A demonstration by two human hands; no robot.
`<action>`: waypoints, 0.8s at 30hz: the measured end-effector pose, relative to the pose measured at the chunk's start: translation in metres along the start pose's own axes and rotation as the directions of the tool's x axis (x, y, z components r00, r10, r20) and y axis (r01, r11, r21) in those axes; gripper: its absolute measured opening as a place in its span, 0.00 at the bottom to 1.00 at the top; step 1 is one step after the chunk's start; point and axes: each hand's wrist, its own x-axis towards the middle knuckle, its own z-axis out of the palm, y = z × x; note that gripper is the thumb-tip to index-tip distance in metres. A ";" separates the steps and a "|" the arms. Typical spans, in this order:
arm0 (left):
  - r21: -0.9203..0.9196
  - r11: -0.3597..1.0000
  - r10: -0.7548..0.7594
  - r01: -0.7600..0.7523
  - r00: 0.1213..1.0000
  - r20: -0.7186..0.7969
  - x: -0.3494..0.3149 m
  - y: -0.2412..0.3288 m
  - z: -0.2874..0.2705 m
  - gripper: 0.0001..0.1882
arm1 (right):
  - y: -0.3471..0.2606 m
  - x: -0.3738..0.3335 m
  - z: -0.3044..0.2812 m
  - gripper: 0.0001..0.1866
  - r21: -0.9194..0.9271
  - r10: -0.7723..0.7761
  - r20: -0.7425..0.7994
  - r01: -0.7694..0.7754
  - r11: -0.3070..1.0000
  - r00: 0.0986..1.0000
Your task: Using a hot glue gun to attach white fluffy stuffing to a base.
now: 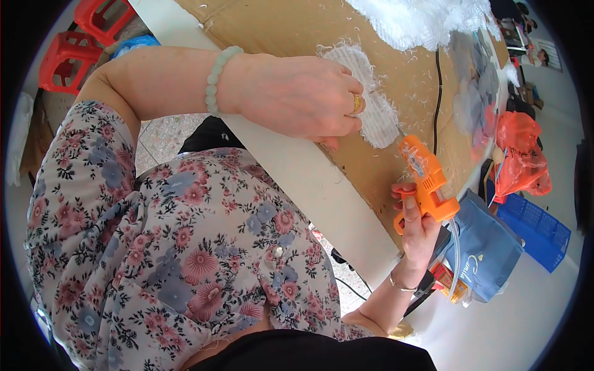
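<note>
An orange glue gun (pixel 427 175) is gripped by my right hand (pixel 417 226), with fingers wrapped round its handle and trigger. Its metal nozzle points up and left, close to the lower end of a white fuzzy fabric piece (pixel 380 117). That piece is long and rounded with frayed edges, over brown cardboard (pixel 365 164). My left hand (pixel 297 96), with a bead bracelet and a gold ring, lies across its left edge. The left fingers are curled and closed at the piece; their tips are partly hidden. A clear glue stick (pixel 456 256) hangs from the gun's rear.
A heap of white fluffy material (pixel 421 21) is at the far side, near a black cable (pixel 439 99). To the right are a red plastic bag (pixel 520 154), a blue bag (pixel 479 244) and a blue basket (pixel 535 229). Red stools (pixel 68 59) stand on the left.
</note>
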 end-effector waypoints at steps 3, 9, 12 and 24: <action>0.000 1.000 -0.008 0.008 1.000 0.001 0.001 0.001 0.000 0.15 | 0.003 0.000 -0.002 0.11 -0.045 -0.031 -0.005 0.030 0.999 1.000; 0.007 1.000 -0.015 0.015 1.000 -0.010 0.000 0.002 -0.001 0.15 | -0.001 0.004 0.001 0.10 -0.060 -0.057 0.004 0.057 0.997 0.998; -0.012 0.999 -0.040 0.040 0.999 0.004 -0.002 0.002 -0.003 0.15 | -0.001 0.007 0.002 0.09 -0.104 -0.049 0.019 0.051 0.993 0.999; -0.115 0.990 -0.100 0.086 0.988 -0.121 -0.004 -0.006 0.004 0.08 | -0.007 0.010 0.004 0.09 -0.150 0.026 0.001 -0.025 0.988 1.000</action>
